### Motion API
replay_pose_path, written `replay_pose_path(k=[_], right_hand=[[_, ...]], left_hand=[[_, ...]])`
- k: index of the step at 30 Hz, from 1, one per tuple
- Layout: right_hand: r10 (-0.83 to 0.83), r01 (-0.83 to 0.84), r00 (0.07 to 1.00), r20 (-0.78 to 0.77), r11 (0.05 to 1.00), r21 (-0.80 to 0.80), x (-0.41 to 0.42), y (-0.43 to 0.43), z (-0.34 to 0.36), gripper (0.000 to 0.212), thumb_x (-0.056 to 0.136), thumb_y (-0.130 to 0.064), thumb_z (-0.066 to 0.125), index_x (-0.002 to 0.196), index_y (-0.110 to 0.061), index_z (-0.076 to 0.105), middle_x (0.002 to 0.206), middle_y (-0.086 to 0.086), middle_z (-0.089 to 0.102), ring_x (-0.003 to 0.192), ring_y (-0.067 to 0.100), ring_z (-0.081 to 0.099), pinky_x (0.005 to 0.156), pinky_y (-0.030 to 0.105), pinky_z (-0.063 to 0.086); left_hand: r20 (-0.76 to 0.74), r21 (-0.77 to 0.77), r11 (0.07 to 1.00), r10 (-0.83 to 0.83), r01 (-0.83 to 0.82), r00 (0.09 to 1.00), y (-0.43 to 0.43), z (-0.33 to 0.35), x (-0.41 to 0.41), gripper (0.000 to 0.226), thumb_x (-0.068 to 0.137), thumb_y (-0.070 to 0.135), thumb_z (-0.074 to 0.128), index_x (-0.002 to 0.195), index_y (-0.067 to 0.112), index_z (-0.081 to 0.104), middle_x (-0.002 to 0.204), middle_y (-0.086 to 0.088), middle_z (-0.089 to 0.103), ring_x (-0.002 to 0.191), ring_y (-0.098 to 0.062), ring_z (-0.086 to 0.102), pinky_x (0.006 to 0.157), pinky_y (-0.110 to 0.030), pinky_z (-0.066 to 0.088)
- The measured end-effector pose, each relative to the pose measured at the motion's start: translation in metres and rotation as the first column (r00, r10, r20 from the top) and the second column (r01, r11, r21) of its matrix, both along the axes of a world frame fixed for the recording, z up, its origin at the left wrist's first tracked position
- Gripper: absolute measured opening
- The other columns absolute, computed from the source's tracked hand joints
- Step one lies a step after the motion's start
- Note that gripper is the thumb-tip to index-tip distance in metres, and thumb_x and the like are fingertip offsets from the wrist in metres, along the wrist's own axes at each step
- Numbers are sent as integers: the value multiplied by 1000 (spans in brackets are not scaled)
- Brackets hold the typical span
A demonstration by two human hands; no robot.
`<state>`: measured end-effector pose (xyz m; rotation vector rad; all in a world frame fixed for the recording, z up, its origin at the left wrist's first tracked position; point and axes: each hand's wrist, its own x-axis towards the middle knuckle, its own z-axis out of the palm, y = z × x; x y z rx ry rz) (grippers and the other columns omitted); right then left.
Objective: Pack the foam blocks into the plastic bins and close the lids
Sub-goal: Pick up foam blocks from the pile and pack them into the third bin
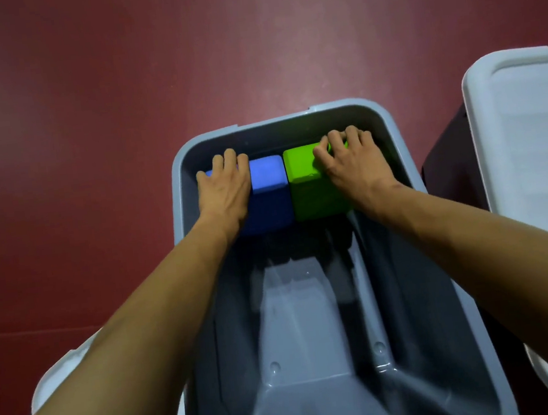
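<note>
An open grey plastic bin (176,190) stands below me on the floor. At its far end a blue foam block (270,190) and a green foam block (307,187) stand side by side, touching. My left hand (225,187) lies over the top left of the blue block, fingers curled over its far edge. On the green block's top right sits my right hand (352,162), its fingers curled round the far edge. The near part of the bin's floor is bare.
A white lid (528,133) covers a dark bin at the right. Another white lid (63,371) shows under my left forearm at the lower left. Red floor (88,125) surrounds the bins.
</note>
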<state>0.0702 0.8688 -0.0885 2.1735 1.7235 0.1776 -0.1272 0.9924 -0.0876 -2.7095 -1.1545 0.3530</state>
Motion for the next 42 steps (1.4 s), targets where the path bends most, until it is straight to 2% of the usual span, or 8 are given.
replay_pose_path(k=[6,11,14,16,19,26,32,42], right_hand=[[-90,91,996,22,995,-43,-10,-3,-2,52,95,-16,16,143,0,24,132,27,41,117,48,45,95,53,40],[-74,75,997,7,993,-95,-7,2,5,53,101,-16,26,149,1,12,144,31,29,126,52,37,101,56,37],[-32,27,999,-26,988,-152,-2,-10,13,61,102,-16,23,155,0,-3,155,33,13,138,57,23,111,59,26],[7,-19,997,-79,987,-158,4,-22,27,70,100,-19,34,156,-2,-6,158,31,8,141,53,22,116,58,21],[36,-43,995,-90,996,-77,9,-45,49,81,93,-22,50,156,-4,3,159,22,18,140,44,31,115,52,25],[-3,-11,994,-111,992,-127,-35,-86,111,68,89,-27,58,148,-13,28,155,16,27,136,39,36,115,53,23],[-1,-14,997,-80,981,-193,-78,-132,176,75,87,-43,61,149,-16,29,152,12,32,138,36,34,115,53,20],[-71,73,997,36,996,-55,-87,-221,312,57,90,-33,54,142,-18,37,139,5,48,128,30,46,108,49,29]], left_hand=[[-56,64,998,10,-7,998,-1,-7,5,63,69,11,79,118,11,40,117,-9,41,97,-26,45,65,-37,37],[-114,93,995,45,-35,992,-11,-8,7,71,67,12,81,124,10,37,117,-8,41,99,-24,46,66,-35,35],[-113,-3,999,52,-52,992,-3,-1,7,85,76,24,81,141,9,29,130,-12,37,111,-28,44,78,-38,45],[-109,-170,979,91,-109,990,-5,11,9,105,78,30,79,155,13,9,140,-15,29,124,-34,37,94,-45,44],[-29,-285,943,169,-170,985,-22,42,15,109,79,34,75,159,17,2,146,-17,29,131,-38,35,100,-51,40],[75,-229,968,-85,100,994,-90,112,32,70,83,31,67,144,15,37,138,-13,43,127,-35,44,95,-49,44],[21,-390,909,-151,148,988,-129,171,9,89,82,40,75,154,16,29,154,-11,33,142,-31,33,113,-48,36],[96,-287,911,-278,295,956,-212,310,25,81,84,41,73,149,11,36,148,-14,41,136,-33,41,110,-44,39]])
